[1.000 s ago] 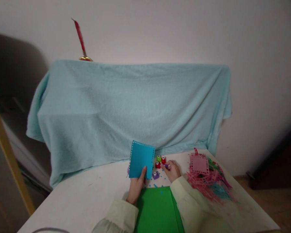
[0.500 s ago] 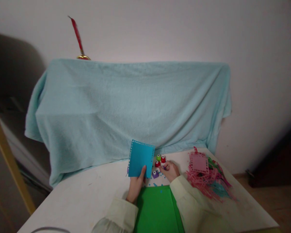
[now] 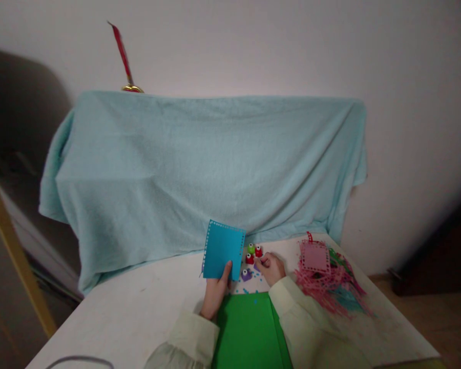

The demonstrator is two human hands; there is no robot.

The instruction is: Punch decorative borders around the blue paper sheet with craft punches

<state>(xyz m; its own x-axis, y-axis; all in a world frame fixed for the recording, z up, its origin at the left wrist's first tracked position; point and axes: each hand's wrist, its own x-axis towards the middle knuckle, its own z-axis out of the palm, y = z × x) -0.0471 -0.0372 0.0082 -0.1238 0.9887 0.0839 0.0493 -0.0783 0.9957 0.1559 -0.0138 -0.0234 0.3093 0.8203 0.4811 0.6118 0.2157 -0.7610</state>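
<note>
My left hand [image 3: 214, 296] is closed on a sheet of blue paper [image 3: 223, 251], thumb on its front. Small punched holes run along the paper's left, top and right edges. My right hand [image 3: 272, 268] is closed, its fingertips on a small purple craft punch [image 3: 256, 266] at the table. Around it stand a green craft punch [image 3: 251, 249], two red ones, one a red craft punch [image 3: 258, 251] at the back, and another purple craft punch [image 3: 246, 275] nearer me. Tiny blue paper dots [image 3: 246, 291] are scattered below them.
Green sheets [image 3: 249, 333] lie between my forearms. At the right, a pink hole-edged square [image 3: 315, 257] rests on shredded paper [image 3: 330, 294] in pink, green and blue. A light blue blanket [image 3: 215, 159] hangs behind the white table [image 3: 138, 318]. A grey cable [image 3: 80, 358] lies front left.
My right fingers have shifted slightly, and more of the purple craft punch shows at their tips. The blue paper stays nearly still in my left hand.
</note>
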